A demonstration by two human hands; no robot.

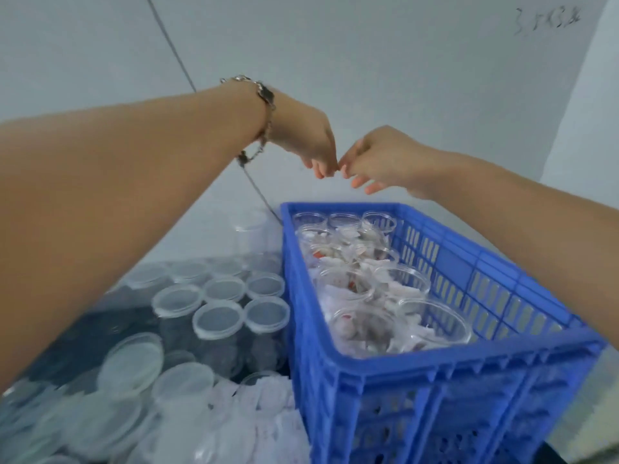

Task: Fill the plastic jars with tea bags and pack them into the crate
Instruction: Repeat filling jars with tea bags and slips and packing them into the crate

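1. A pale grey-white wall (368,61) fills the background, with faint scribbled marks (549,25) near its upper right
2. A thin dark cable (170,45) runs diagonally down it

A small packing workroom, it seems, more a workplace than a home. A blue slatted crate (445,333) of the stackable industrial kind stands on the bench, packed with open clear jars (432,321) stuffed with tea bags. Beside it, dozens of identical lidded jars (217,318) crowd together, with a loose heap of tea bags (264,406) in front. The walls (385,78) are bare pale panels, with faint handwritten marks (547,25) scrawled top right
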